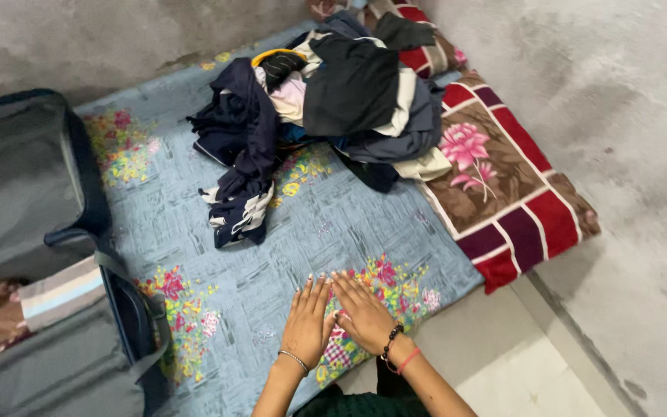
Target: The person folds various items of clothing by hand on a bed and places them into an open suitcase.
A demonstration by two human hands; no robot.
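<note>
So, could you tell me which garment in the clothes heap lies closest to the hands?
The navy garment with white stripes, trailing off the heap's left side toward both hands.

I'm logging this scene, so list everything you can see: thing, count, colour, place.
Sheet: one, blue-grey with floral patches, spread on the floor.
Clothes pile: one heap, navy, black, cream, at the sheet's far end.
Blanket: one, maroon and brown with a pink flower, right of the sheet.
Suitcase: one, grey, open, left; striped cloth inside.
Floor: grey, around.
Left hand: flat on the sheet, silver bangle.
Right hand: flat on the sheet, beaded bracelet, red thread.
</note>
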